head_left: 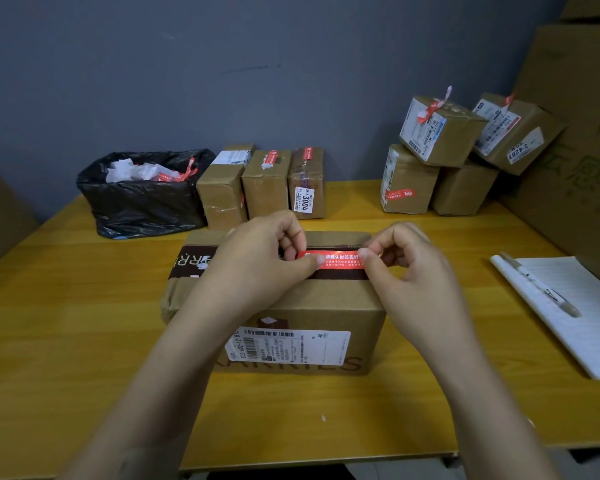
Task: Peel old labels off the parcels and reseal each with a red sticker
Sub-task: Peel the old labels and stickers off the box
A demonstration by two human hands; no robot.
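Note:
A brown cardboard parcel [326, 306] with a dark tape band across its top sits in the middle of the yellow table [66, 323]. A white shipping label [291, 346] is stuck on its near side. A red sticker [340, 260] with white print lies along the dark band on top. My left hand [260, 258] pinches the sticker's left end between thumb and fingers. At the sticker's right end, my right hand [406, 261] pinches it the same way.
A black rubbish bag [142, 199] holding torn labels stands at the back left. Three parcels [264, 185] stand in a row behind the middle one. Several more parcels [444, 157] are stacked at the back right. A notepad [582, 323] with a pen [541, 285] lies on the right.

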